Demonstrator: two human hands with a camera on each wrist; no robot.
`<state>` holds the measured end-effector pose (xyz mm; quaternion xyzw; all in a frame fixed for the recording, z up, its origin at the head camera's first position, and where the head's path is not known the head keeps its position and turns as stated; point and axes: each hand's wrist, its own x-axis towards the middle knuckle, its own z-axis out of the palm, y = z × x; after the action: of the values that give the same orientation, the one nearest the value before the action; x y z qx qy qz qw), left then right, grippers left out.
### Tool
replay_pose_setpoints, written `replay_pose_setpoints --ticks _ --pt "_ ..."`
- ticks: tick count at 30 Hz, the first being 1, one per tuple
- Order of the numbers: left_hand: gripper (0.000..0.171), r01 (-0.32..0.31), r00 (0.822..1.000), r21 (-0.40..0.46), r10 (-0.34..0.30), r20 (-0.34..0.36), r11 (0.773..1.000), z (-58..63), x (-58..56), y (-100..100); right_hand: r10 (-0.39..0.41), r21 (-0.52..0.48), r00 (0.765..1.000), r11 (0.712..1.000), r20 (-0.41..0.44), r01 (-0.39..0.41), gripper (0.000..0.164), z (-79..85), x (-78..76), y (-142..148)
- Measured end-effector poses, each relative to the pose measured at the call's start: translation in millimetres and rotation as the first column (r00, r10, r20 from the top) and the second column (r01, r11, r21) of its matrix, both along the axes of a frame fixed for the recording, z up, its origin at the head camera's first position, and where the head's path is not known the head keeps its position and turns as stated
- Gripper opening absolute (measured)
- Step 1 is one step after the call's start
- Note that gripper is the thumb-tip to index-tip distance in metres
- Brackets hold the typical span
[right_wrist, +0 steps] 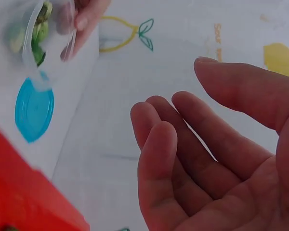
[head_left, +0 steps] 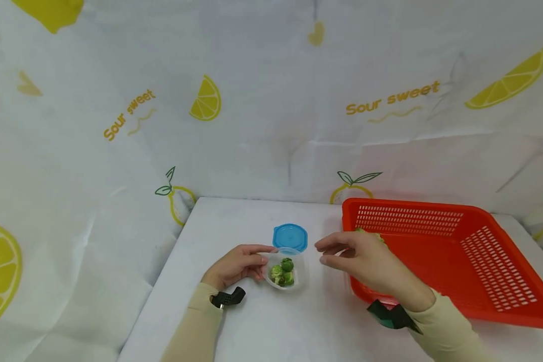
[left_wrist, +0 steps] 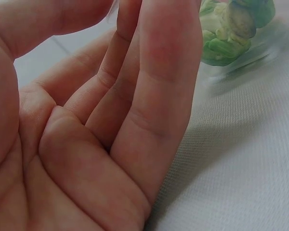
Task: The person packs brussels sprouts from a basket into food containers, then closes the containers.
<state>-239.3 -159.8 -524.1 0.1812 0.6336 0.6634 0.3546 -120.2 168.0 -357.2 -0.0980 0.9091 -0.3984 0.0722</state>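
A clear plastic container point(head_left: 302, 274) stands on the white table, with green Brussels sprouts point(head_left: 288, 278) inside it. My left hand point(head_left: 240, 265) holds the container by its left side, thumb and fingers at the rim. Close up in the left wrist view, the fingers are bent and the sprouts point(left_wrist: 226, 29) show blurred through the clear wall. My right hand point(head_left: 366, 259) hovers between the container and the red basket, over the basket's left edge. Its fingers point(right_wrist: 156, 159) are loosely bent, with nothing between them and the thumb.
A blue lid point(head_left: 290, 235) lies on the table just behind the container. At the right stands a large red plastic basket point(head_left: 516, 271) with slotted walls. Partly hidden behind my right hand, something light green point(head_left: 360, 230) shows in it. A lemon-printed sheet point(head_left: 262, 110) hangs behind the table.
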Motion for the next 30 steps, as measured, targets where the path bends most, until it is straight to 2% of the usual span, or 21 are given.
replay_pose_setpoints --ticks 3,7,10,15,21,30 --pt "0.047 0.005 1.0 0.009 -0.005 -0.005 1.0 -0.1 -0.7 -0.5 -0.019 0.025 1.0 1.0 -0.009 0.019 0.024 7.5 -8.0 30.0" --pt "0.047 0.004 1.0 0.014 -0.004 -0.001 1.0 -0.7 -1.2 -0.7 -0.036 0.046 0.999 0.998 0.018 0.035 0.029 8.4 -24.6 72.4" --pt "0.047 0.006 1.0 0.016 -0.006 0.005 1.0 -1.6 -0.8 -0.8 -0.05 0.075 0.998 0.996 0.036 0.047 0.032 2.1 -36.0 102.0" --pt "0.047 0.01 1.0 0.015 -0.01 0.006 1.0 -1.1 0.4 0.2 -0.082 0.126 0.993 0.989 0.079 0.072 0.039 -18.0 -48.3 140.3" --pt "0.047 0.018 1.0 0.038 -0.019 0.017 0.999 0.7 1.6 0.2 -0.082 0.184 0.988 0.981 0.13 0.057 0.04 -40.4 -58.5 166.5" --pt "0.048 0.017 1.0 0.053 -0.018 0.025 0.998 0.2 1.8 0.1 -0.036 0.159 0.977 0.987 0.212 0.001 0.041 -65.5 -73.9 181.2"
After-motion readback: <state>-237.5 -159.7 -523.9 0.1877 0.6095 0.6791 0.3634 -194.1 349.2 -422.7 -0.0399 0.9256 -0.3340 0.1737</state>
